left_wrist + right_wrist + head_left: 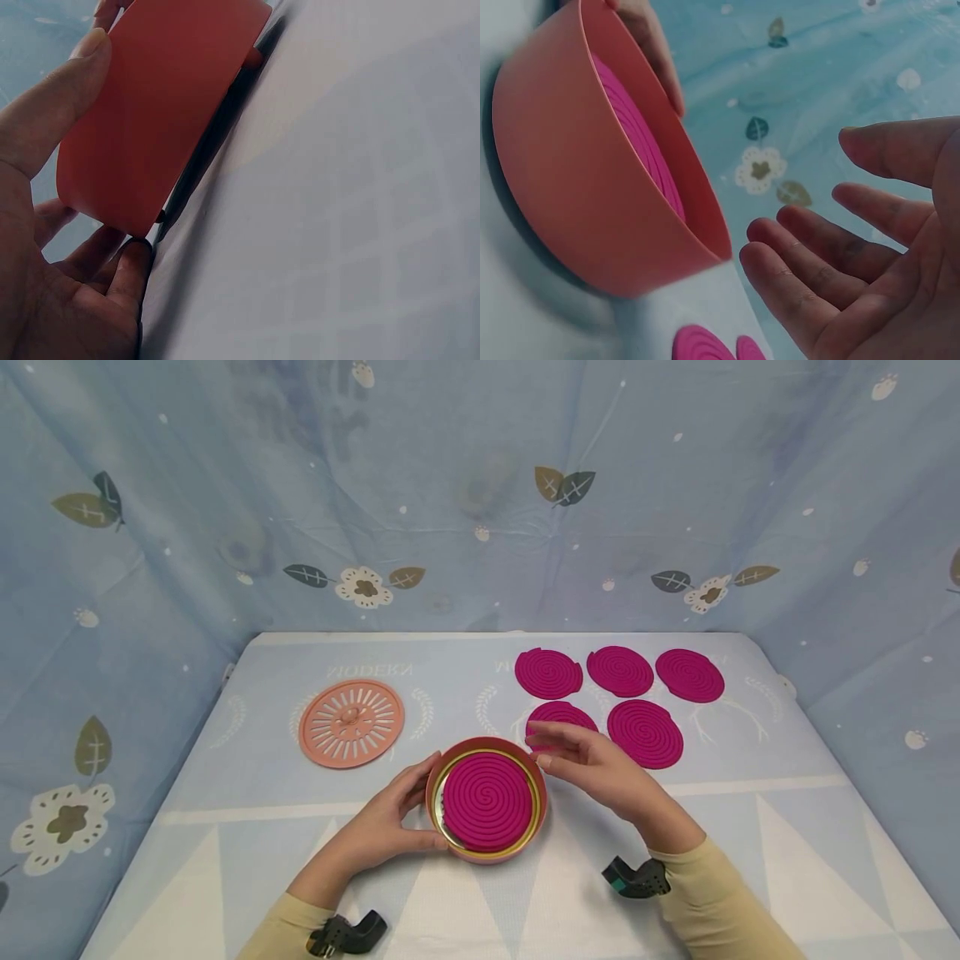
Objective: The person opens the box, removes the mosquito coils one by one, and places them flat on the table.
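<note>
A round coral holder point(542, 827) with a gold inner ring stands at the table's near middle, a magenta mosquito coil point(486, 802) lying flat inside it. My left hand point(397, 818) grips the holder's left side, thumb toward the near side and fingers toward the far side; in the left wrist view the thumb lies along the coral wall point(150, 112). Just off the right rim is my right hand point(592, 768), fingers spread and holding nothing. The right wrist view shows its fingertips apart from the holder point(592, 180). That hand partly covers another coil point(562, 714) behind it.
The slotted coral lid point(352, 724) with a small knob lies at the left. More magenta coils point(645, 733) lie flat in two rows at the back right. A blue patterned cloth point(480, 527) hangs behind the table and along both sides.
</note>
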Action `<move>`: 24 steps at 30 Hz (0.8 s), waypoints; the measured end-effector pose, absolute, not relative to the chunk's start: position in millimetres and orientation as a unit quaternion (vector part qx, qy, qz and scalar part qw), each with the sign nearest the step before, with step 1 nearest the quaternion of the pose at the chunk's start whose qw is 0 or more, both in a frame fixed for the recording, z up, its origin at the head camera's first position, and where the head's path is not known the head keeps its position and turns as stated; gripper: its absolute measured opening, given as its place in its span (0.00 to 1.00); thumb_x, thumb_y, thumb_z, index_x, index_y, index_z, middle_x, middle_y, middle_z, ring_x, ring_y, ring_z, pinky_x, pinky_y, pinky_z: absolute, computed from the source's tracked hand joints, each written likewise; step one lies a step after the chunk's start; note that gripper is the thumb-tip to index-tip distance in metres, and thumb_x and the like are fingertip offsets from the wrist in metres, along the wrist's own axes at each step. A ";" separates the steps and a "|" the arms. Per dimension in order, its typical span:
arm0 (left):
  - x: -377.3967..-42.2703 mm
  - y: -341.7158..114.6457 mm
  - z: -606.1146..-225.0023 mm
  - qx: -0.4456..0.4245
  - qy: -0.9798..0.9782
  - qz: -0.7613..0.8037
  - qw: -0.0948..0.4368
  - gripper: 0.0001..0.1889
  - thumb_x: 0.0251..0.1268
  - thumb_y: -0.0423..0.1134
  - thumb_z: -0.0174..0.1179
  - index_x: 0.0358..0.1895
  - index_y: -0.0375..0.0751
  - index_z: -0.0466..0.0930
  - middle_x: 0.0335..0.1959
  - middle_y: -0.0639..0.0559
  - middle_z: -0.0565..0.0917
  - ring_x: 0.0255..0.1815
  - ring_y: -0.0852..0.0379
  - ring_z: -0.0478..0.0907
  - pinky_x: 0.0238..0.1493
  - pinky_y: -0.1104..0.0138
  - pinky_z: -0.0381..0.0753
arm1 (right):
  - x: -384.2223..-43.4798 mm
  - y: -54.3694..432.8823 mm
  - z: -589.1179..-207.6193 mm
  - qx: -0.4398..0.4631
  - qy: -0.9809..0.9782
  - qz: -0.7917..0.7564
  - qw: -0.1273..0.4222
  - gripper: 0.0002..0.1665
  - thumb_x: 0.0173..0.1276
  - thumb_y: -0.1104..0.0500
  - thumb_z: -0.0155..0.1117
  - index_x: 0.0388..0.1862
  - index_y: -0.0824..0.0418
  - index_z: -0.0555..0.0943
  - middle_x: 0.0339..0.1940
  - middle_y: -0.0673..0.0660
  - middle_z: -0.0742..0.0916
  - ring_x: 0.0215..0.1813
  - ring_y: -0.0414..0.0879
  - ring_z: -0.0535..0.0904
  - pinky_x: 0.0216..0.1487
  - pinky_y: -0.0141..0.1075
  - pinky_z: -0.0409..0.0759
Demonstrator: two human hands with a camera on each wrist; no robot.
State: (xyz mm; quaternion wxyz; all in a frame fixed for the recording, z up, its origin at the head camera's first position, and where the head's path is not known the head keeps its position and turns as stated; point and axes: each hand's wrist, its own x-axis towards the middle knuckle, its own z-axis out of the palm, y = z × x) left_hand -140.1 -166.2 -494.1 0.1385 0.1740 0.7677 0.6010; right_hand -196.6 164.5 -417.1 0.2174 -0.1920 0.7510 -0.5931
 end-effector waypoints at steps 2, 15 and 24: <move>-140.3 -166.5 -494.6 0.175 0.769 0.600 0.138 0.59 0.44 0.43 0.81 0.80 0.52 0.52 0.75 0.56 0.60 0.73 0.55 0.61 0.72 0.69 0.63 | -196.9 159.8 -417.8 -0.202 0.749 -0.590 0.225 0.32 0.71 0.54 0.66 0.71 0.59 0.71 0.67 0.60 0.77 0.66 0.57 0.74 0.61 0.37 0.80; -139.9 -166.0 -494.1 0.166 0.777 0.591 0.140 0.60 0.43 0.44 0.82 0.80 0.52 0.51 0.75 0.60 0.60 0.73 0.60 0.61 0.72 0.70 0.63 | -200.0 130.8 -420.2 -0.251 0.767 -0.532 0.255 0.37 0.69 0.50 0.67 0.74 0.55 0.68 0.68 0.56 0.77 0.69 0.52 0.71 0.65 0.41 0.77; -139.3 -165.1 -492.6 0.162 0.781 0.586 0.144 0.60 0.42 0.43 0.82 0.80 0.52 0.50 0.74 0.60 0.61 0.73 0.61 0.61 0.71 0.70 0.64 | -200.5 110.4 -419.4 -0.295 0.785 -0.479 0.258 0.35 0.70 0.50 0.65 0.74 0.54 0.68 0.65 0.54 0.78 0.67 0.50 0.72 0.69 0.51 0.72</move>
